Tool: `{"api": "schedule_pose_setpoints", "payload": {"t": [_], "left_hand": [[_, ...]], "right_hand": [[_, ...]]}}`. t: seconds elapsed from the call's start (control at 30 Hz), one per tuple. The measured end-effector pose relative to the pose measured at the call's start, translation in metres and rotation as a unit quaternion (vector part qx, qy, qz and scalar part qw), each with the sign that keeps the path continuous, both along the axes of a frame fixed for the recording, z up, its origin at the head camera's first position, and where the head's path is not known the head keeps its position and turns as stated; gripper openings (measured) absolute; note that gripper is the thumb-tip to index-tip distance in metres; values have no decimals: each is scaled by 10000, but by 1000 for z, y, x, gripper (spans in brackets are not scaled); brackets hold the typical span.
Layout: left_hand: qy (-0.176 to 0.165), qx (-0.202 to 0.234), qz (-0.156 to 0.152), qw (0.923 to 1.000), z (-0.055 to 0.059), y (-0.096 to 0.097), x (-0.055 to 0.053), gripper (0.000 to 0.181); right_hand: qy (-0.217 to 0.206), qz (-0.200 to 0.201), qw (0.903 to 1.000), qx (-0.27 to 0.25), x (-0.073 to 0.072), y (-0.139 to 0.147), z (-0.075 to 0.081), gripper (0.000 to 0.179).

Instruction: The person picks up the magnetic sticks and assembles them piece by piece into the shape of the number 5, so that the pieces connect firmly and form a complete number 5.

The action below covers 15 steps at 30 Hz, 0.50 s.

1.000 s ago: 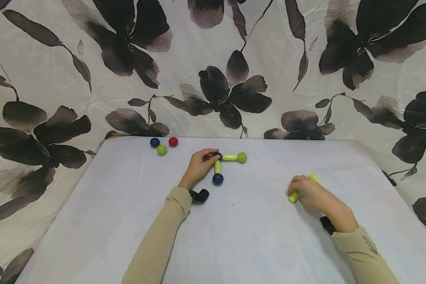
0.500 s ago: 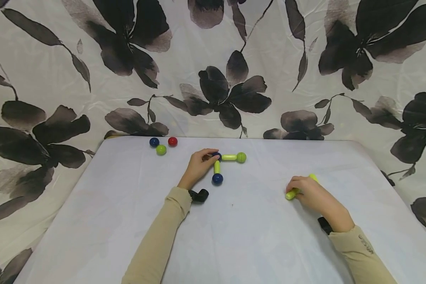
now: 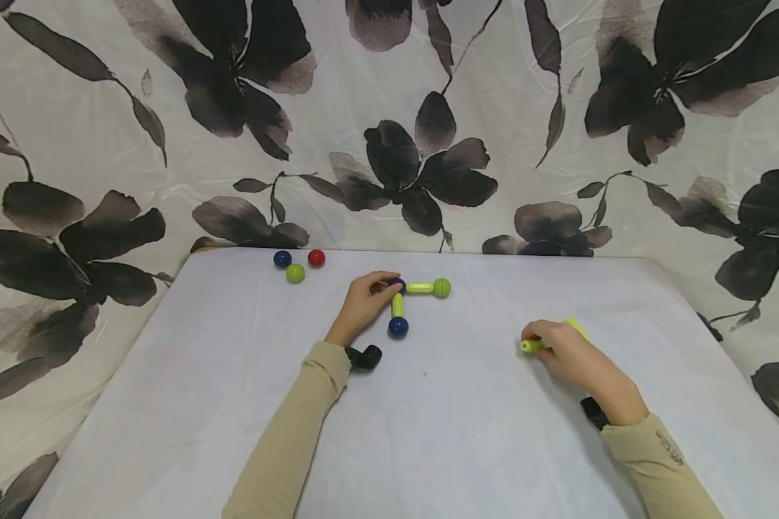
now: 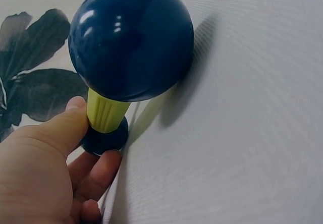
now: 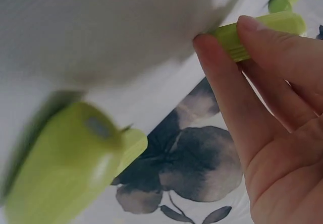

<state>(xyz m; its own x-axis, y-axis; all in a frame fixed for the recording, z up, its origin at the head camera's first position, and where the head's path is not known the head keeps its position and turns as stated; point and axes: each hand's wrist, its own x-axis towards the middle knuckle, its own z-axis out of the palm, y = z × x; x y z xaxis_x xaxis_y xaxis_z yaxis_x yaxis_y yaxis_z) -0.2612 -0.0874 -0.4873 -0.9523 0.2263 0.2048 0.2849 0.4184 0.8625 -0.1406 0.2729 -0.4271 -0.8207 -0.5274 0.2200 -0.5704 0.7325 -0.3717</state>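
Observation:
At the back middle of the table, my left hand [image 3: 363, 303] pinches the dark blue corner ball [image 4: 106, 137] of an L-shaped piece. One yellow-green rod [image 3: 419, 287] runs right from that corner to a green ball [image 3: 441, 287]. A second rod [image 4: 107, 113] comes toward me and ends in another blue ball [image 3: 398, 327]. Over on the right, thumb and fingers of my right hand [image 3: 561, 349] pinch a loose yellow-green rod [image 5: 277, 24], one end poking out to the left. Just behind that hand in the head view, more yellow-green rod [image 3: 576, 328] shows, partly hidden.
At the back left edge of the white table [image 3: 234, 404] sit a blue ball [image 3: 282, 259], a red ball [image 3: 316, 258] and a green ball [image 3: 295, 273]. Two yellow-green rods [image 5: 65, 168] lie near my right hand. A floral cloth [image 3: 415, 173] hangs behind.
The rod in my right hand has turned, its free end swinging from lower left to point left. My right hand shifted slightly left. The left hand and L-shaped piece stay put.

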Motion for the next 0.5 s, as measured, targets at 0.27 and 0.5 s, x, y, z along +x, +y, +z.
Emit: {"api": "schedule_pose_setpoints", "payload": {"t": [0.27,0.5], "left_hand": [[34,-13,20,10000,1,-1,0,32],[-81,-4,34,10000,0,0,0,32]], "right_hand": [[-143,33,9998,-98,-13,-14,8,24],[-111,123,9997,-176,-26,-37,17,25]]}}
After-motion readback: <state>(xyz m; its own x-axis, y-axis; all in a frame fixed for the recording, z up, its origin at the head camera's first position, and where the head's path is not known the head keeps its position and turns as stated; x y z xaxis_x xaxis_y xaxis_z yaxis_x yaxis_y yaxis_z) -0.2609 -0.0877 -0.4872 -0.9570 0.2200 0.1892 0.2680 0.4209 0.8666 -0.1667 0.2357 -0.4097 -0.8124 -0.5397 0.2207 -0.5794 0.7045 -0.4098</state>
